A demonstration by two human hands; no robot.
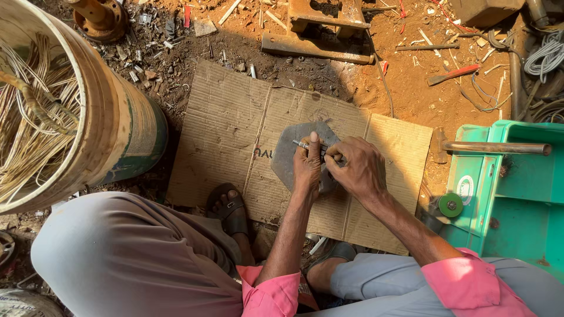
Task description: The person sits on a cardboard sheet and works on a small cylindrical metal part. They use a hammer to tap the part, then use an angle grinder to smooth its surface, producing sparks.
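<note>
**Open-air scrap and metal workshop**

Bare red dirt ground [411, 88] is littered with metal scraps [147, 47], rusty iron parts [320, 35] and loose wires [546, 56]. A drum [117, 123] of stripped cable and flattened cardboard [229, 123] serve as the workspace.

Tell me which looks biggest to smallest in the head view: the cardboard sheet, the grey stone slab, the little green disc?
1. cardboard sheet
2. grey stone slab, partly hidden under both hands
3. green disc

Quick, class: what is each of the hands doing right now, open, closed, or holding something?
Left hand: closed on a thin metal rod.
Right hand: closed, fingers at the same rod; what it grips cannot be told.
</note>
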